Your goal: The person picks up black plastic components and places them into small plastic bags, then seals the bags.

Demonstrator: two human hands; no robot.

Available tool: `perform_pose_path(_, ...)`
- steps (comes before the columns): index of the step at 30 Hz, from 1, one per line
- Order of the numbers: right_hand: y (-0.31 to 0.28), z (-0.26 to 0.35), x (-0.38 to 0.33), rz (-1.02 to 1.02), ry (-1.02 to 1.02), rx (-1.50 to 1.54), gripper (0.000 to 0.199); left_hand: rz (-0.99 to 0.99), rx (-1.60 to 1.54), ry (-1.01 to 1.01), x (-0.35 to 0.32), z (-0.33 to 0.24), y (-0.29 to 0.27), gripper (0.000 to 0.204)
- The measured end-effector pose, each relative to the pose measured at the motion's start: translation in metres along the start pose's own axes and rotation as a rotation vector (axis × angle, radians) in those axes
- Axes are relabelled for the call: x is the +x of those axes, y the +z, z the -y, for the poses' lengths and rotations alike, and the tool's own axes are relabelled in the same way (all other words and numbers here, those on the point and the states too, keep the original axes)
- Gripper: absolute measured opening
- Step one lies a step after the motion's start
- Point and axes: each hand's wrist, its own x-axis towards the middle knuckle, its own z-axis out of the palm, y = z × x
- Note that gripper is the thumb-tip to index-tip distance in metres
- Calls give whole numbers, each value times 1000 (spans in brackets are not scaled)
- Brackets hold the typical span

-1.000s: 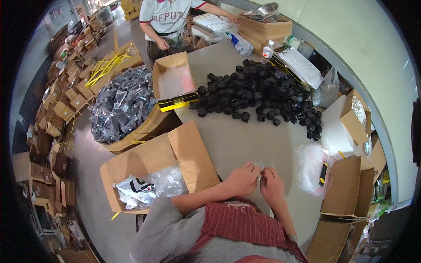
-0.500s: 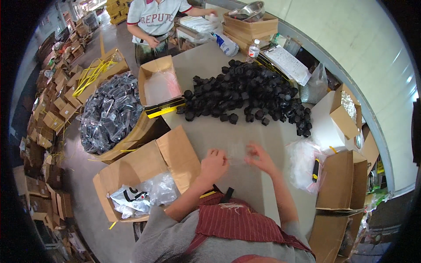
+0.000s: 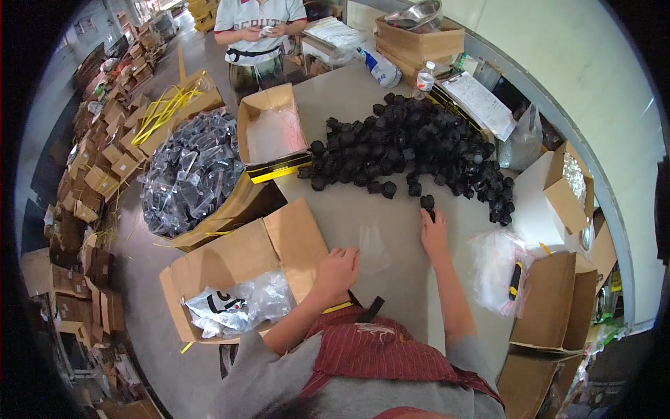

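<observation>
My right hand (image 3: 434, 235) is closed on a small black part (image 3: 427, 202), just short of a large heap of similar black parts (image 3: 408, 143) on the grey table. The fingers of my left hand (image 3: 336, 274) pinch the edge of a clear plastic bag (image 3: 375, 249), which stretches out to the right over the tabletop. The exact shape of the held part is partly covered by my fingers. Beside my left forearm, an opened carton (image 3: 230, 262) contains crumpled plastic bags (image 3: 262, 300).
A big carton of bagged black items (image 3: 192, 174) stands left; a box of clear bags (image 3: 276, 133) is at the table's far left. More bags (image 3: 495, 272) with a black-and-yellow cutter (image 3: 515, 281) lie right. Another person (image 3: 258, 42) stands beyond the table.
My right hand has left the bag, reached forward and taken hold of a black part. My left hand keeps the bag. The person opposite has brought both hands together.
</observation>
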Motion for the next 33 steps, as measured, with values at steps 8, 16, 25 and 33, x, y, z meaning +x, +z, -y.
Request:
perform_pose_path(8, -62, 36, -75, -25, 136, 379, 50, 69, 110, 41, 13, -11, 2, 25)
perform_pose_path(16, -91, 44, -124, 64, 842, 1555, 53, 122, 127, 230, 16, -37, 33, 17)
perform_pose_path(25, -113, 79, -166, 59, 982, 1979, 51, 292, 73, 292, -12, -47, 58, 13)
perform_pose_path(33, -107, 111, -172, 85, 346, 634, 45, 210, -64, 219, -21, -52, 58, 13)
